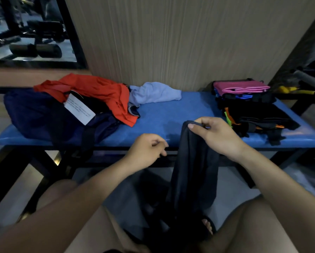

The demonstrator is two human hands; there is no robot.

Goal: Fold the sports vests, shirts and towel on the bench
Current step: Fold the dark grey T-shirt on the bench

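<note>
A dark, limp shirt is being pinched by the right hand; beside it, the left hand is being held loosely curled, empty.

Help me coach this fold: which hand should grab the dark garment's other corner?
Left, probably. The left hand holds nothing beside the dark garment, which the right hand pinches by its top edge.
</note>
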